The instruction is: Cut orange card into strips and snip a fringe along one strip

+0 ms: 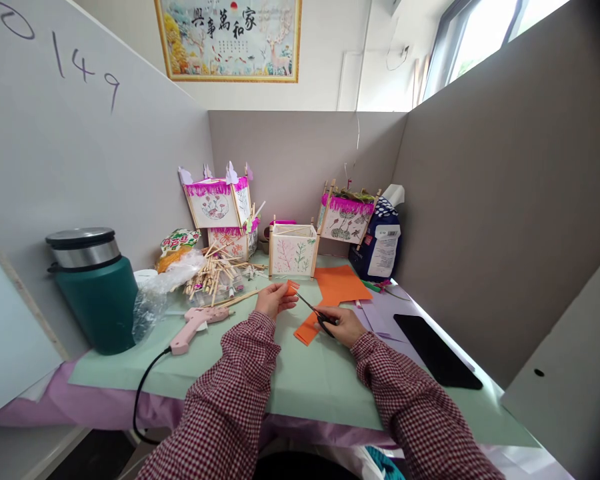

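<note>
Sleeves (235, 393) separate glue gun (195, 321) from black slab (437, 350)

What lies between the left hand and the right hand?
In the head view, the scissor blades lie there, running from beside the right hand toward the small orange paper piece held in the left hand.

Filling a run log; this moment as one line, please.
left hand: small orange paper | right hand: scissors, blades at that paper | glue gun: on green sheet
</note>
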Demonstrator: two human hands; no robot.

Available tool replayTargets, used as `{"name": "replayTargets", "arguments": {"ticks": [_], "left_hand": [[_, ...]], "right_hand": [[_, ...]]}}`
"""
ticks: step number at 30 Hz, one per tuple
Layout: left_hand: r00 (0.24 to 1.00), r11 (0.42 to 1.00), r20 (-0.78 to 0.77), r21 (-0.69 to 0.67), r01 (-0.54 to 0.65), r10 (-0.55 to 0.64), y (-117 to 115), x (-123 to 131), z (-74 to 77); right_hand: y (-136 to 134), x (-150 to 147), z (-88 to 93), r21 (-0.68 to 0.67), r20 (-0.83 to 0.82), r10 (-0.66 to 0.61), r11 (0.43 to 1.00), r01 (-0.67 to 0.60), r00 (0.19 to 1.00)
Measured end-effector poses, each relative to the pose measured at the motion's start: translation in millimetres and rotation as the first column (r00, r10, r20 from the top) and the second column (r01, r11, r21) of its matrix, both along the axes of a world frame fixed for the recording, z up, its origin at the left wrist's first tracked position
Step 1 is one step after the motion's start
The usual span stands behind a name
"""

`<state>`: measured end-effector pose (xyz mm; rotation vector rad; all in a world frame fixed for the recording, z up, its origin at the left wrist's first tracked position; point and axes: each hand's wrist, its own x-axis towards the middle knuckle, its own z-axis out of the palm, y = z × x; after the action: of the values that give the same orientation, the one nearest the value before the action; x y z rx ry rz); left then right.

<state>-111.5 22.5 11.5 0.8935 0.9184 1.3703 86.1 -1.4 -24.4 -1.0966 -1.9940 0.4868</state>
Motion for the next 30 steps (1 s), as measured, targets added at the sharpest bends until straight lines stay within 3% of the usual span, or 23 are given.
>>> {"name": "replayTargets", "arguments": {"ticks": [7,30], "left_hand": [[0.995,0.996,-0.041,0.017,0.092,-0.092,-2.7,1.8,-1.6],[0.994,0.995,-0.040,0.021,0.102,-0.101,-3.3,2.4,-1.7]], "right_hand": [[0.5,0.7,-0.4,0.016,-0.005,0.002,1.000,-0.002,1.000],[3.8,1.2,-4.9,0.031,-0.029,0.000,1.000,0.001,1.000]]}}
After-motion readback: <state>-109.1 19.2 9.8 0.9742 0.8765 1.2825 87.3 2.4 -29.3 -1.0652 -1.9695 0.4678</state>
